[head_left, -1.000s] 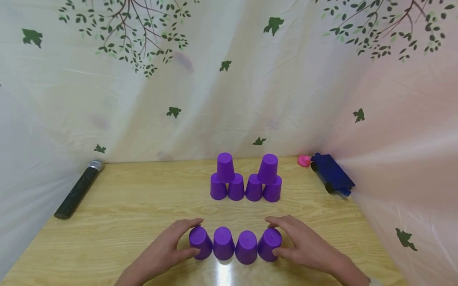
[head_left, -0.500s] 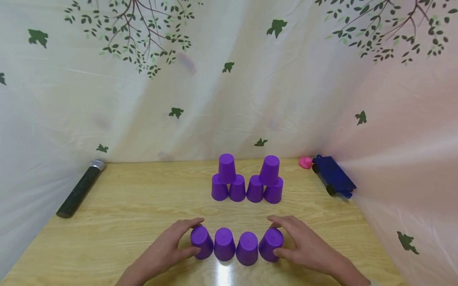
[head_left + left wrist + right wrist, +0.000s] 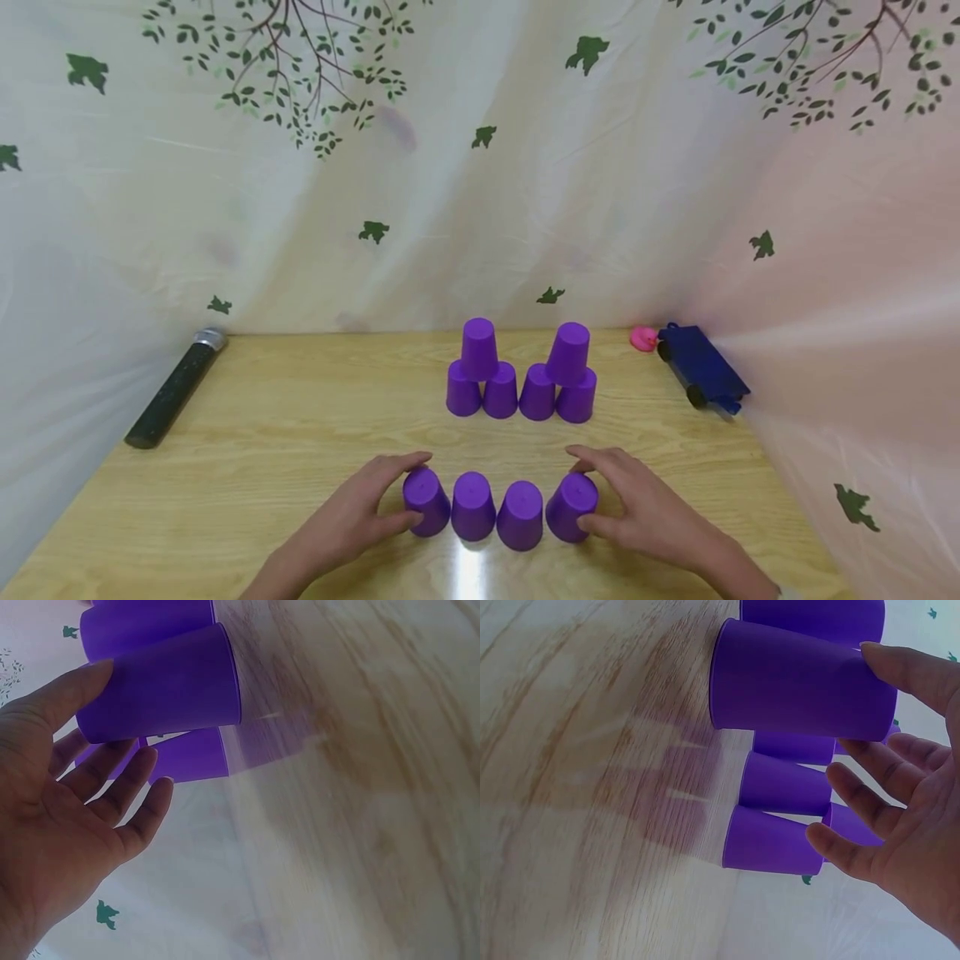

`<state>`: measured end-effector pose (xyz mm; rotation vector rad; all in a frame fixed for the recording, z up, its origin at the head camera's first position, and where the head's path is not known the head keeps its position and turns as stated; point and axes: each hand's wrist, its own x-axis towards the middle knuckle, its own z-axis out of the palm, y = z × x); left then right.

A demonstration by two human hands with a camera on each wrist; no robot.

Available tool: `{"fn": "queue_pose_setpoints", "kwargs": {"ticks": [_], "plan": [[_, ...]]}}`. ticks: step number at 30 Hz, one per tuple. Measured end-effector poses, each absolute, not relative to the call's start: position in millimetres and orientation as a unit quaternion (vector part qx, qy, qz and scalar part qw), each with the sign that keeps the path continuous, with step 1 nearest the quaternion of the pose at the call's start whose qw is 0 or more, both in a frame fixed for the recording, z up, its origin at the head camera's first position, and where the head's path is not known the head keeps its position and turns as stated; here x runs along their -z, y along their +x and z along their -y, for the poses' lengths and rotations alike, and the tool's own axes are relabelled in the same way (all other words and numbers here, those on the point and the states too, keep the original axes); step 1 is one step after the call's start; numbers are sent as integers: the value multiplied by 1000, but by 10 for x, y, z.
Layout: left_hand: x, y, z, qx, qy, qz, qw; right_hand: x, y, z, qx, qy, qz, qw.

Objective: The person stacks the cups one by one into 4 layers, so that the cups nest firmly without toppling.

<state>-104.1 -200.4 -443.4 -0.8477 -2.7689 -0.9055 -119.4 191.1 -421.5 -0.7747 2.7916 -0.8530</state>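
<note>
Upside-down purple cups stand in a near row across the front of the table. My left hand (image 3: pixel 356 517) holds the row's left end cup (image 3: pixel 427 502) between thumb and fingers. At the other end, the right hand (image 3: pixel 643 518) pinches the right end cup (image 3: pixel 572 508) the same way. Between them stand two more cups, the left middle cup (image 3: pixel 473 507) and the right middle cup (image 3: pixel 520 517). In the left wrist view the thumb (image 3: pixel 84 690) lies on the cup's side near its base. The right wrist view likewise has the thumb (image 3: pixel 900 669) against its cup's base end.
Farther back are two small pyramids of purple cups, the left one topped by a cup (image 3: pixel 479 350) and the right one by another cup (image 3: pixel 568 354). A black microphone (image 3: pixel 174 390) lies at left. A pink toy duck (image 3: pixel 642 338) and blue toy cart (image 3: pixel 702 368) are at right.
</note>
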Motion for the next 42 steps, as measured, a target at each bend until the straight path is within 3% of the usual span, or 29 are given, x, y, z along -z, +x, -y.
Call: {"fn": "queue_pose_setpoints", "kwargs": {"ticks": [28, 42], "plan": [[4433, -1033, 1993, 288, -285, 912, 67, 4212, -1189, -1938, 274, -254, -927, 28], [4429, -1051, 2004, 289, -283, 912, 68, 4049, -1298, -1897, 264, -256, -929, -32]]}}
